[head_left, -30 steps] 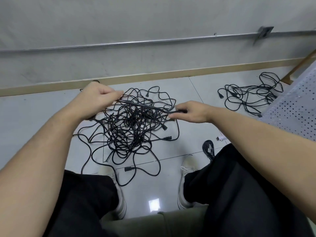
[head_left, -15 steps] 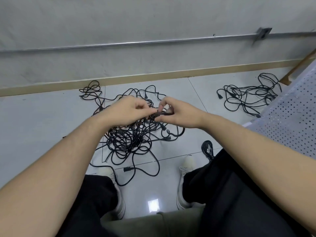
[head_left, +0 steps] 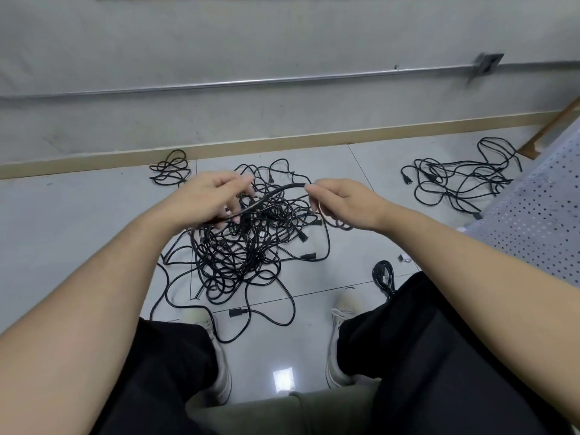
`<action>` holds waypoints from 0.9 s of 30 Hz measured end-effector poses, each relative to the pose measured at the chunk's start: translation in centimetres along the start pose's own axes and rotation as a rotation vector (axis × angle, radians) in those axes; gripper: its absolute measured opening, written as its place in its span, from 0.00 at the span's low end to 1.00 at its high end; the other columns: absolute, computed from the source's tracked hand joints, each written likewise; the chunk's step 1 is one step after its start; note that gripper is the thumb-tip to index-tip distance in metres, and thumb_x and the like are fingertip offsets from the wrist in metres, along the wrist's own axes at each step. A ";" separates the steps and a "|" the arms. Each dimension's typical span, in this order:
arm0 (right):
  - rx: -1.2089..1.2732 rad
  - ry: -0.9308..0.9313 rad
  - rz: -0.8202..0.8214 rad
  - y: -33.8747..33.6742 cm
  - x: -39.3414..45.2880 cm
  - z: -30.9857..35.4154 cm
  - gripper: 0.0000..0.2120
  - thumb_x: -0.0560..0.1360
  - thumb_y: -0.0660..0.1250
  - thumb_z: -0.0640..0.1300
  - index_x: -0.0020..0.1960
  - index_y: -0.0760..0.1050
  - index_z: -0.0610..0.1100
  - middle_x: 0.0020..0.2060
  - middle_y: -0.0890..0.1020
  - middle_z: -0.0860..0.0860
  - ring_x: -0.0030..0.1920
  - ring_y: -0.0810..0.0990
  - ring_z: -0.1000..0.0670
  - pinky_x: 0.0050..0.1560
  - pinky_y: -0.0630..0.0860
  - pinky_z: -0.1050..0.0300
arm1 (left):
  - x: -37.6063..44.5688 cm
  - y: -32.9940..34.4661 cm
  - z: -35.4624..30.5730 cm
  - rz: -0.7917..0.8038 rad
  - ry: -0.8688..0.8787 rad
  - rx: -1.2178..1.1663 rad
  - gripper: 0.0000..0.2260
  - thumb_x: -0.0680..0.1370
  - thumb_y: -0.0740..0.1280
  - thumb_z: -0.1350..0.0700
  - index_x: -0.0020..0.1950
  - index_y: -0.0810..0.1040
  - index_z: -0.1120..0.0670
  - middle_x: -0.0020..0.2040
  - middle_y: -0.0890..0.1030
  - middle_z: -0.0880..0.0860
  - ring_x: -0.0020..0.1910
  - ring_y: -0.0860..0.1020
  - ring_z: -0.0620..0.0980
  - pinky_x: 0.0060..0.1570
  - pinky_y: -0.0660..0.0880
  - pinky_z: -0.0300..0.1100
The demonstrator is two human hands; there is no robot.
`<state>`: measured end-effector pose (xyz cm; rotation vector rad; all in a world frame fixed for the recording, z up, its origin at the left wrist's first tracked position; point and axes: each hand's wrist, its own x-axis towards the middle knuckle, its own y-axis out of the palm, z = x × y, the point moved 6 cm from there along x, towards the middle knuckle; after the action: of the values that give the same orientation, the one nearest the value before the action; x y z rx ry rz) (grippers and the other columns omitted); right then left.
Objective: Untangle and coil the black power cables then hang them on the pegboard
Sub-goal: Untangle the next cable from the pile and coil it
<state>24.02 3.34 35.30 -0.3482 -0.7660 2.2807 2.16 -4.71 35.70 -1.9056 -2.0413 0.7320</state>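
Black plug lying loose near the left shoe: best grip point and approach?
Grip the black plug by its blocky moulded body, pinching across its short sides, from straight above. It lies flat on the pale tiled floor, clear of the big black cable tangle, with its cord trailing off toward the right.

One wide-angle camera sits on the person's head and looks forward and steeply down, with the left hand [head_left: 210, 199] and right hand [head_left: 342, 204] raised close before it near the middle of the view. Beyond the hands the wall [head_left: 282, 42] and its skirting curve with the lens, and below the hands the floor [head_left: 62, 215], knees and shoes fill the lower half. There is no second view.
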 end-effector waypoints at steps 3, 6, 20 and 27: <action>0.001 -0.094 -0.017 0.6 -0.1 1.6 0.17 0.86 0.58 0.50 0.40 0.75 0.46 0.28 0.74 0.62 0.31 0.71 0.60 0.38 0.68 0.69 | -0.2 3.4 -1.0 0.198 -0.030 -0.069 0.24 0.80 0.55 0.33 0.60 0.79 0.49 0.35 0.81 0.55 0.28 0.75 0.50 0.33 0.74 0.40; -0.004 -0.136 0.081 2.1 -0.2 1.6 0.15 0.85 0.59 0.53 0.42 0.76 0.51 0.31 0.74 0.60 0.34 0.72 0.56 0.42 0.72 0.58 | -0.1 5.8 -2.5 0.230 0.037 -0.112 0.22 0.81 0.57 0.35 0.45 0.78 0.51 0.29 0.70 0.51 0.28 0.68 0.49 0.33 0.69 0.42; -0.302 0.265 0.319 0.2 -0.2 -6.0 0.22 0.74 0.76 0.56 0.38 0.71 0.42 0.28 0.73 0.55 0.27 0.65 0.56 0.31 0.62 0.62 | -0.4 -1.9 -1.0 -0.008 0.180 -0.343 0.20 0.67 0.70 0.43 0.22 0.66 0.49 0.25 0.61 0.44 0.25 0.58 0.45 0.26 0.59 0.37; -0.268 0.129 0.063 -0.3 1.0 -3.2 0.22 0.81 0.60 0.62 0.38 0.65 0.47 0.32 0.69 0.53 0.33 0.67 0.52 0.36 0.65 0.57 | 0.1 -2.3 2.1 0.050 0.048 0.066 0.17 0.83 0.63 0.43 0.44 0.81 0.54 0.32 0.80 0.55 0.27 0.72 0.47 0.30 0.67 0.38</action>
<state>24.88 5.55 32.90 -0.6447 -1.0070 2.1901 -0.85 -4.99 35.08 -1.9247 -1.9241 0.7484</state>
